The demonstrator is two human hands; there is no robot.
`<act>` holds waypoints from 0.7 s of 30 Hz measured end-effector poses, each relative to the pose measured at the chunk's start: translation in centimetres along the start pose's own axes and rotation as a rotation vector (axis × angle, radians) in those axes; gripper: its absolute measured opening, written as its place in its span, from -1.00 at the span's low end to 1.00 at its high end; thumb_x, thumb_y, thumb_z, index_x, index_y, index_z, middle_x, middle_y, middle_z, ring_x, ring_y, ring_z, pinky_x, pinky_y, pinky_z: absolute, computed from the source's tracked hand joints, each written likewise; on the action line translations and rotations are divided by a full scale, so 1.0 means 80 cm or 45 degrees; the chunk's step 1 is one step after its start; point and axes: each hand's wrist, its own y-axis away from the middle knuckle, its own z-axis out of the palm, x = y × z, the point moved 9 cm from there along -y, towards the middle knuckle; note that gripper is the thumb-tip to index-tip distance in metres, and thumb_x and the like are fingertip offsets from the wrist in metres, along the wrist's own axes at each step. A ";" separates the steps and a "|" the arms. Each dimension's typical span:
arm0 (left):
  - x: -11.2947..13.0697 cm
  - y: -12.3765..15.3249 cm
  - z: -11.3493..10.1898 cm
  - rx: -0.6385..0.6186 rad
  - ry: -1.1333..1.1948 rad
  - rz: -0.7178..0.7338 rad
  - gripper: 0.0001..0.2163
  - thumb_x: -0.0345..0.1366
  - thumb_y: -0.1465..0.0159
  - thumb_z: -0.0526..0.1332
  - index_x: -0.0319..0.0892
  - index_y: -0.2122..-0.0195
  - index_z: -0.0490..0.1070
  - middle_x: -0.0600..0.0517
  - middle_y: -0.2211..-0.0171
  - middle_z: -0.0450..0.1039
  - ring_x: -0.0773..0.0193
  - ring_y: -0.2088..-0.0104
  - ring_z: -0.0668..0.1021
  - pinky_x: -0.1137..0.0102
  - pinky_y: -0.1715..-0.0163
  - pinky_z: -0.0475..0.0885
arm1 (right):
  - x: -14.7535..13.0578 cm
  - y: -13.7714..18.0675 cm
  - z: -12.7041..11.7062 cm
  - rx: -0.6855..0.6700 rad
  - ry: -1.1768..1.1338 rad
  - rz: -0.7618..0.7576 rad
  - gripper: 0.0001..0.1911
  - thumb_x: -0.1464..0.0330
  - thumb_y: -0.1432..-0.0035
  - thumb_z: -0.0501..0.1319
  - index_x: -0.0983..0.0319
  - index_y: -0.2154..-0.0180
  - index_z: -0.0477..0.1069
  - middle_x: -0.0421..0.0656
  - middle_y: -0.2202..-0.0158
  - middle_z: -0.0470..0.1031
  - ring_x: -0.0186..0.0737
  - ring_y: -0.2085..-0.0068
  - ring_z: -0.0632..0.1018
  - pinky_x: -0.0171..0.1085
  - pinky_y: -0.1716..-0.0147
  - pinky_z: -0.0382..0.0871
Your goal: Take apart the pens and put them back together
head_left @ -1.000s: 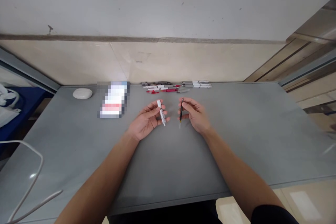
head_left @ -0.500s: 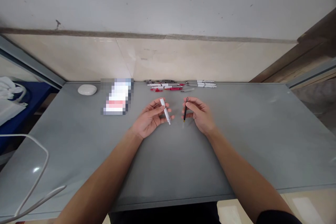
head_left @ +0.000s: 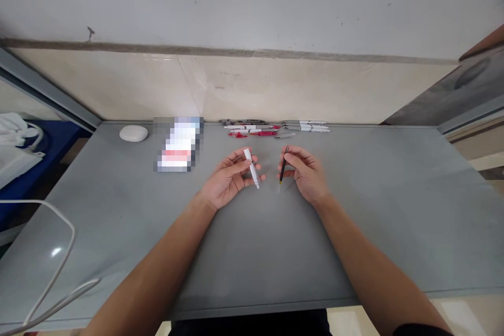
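Note:
My left hand (head_left: 228,179) rests on the grey table (head_left: 252,241) and pinches a white pen barrel (head_left: 251,167), which slants down to the right. A hand's width to its right, my right hand (head_left: 307,173) pinches a thin black ink refill (head_left: 283,165) with a pale tip pointing down at the table. The two parts are apart and do not touch. Both forearms reach in from the near edge.
Several white, grey and red pens (head_left: 271,128) lie in a row at the table's far edge by the wall. A blurred flat packet (head_left: 178,144) and a white oval case (head_left: 134,133) lie far left. A white cable (head_left: 47,268) loops over the near left corner.
The view has drifted so the scene sits slightly further right. Both hands keep their grips, and the barrel and refill stay about the same distance apart.

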 end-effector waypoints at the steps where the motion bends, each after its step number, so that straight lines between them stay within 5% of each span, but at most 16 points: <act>1: 0.000 0.000 0.000 0.000 -0.002 -0.003 -0.82 -0.48 -0.22 0.25 -0.17 0.16 0.44 0.04 0.23 0.45 0.26 0.23 0.55 -0.02 0.05 0.48 | 0.000 0.000 0.000 0.003 -0.002 -0.002 -0.82 0.24 -0.05 0.31 0.11 0.26 0.51 -0.24 0.33 0.42 -0.34 0.43 0.49 -0.25 0.48 0.52; 21: -0.002 -0.004 -0.005 0.035 0.004 -0.015 -0.79 -0.46 -0.25 0.23 -0.15 0.10 0.45 0.05 0.25 0.45 0.30 0.27 0.54 0.05 0.06 0.51 | -0.002 -0.002 -0.001 -0.023 -0.135 0.037 -0.82 0.25 -0.07 0.30 0.13 0.25 0.51 -0.24 0.33 0.40 -0.35 0.41 0.47 -0.27 0.48 0.51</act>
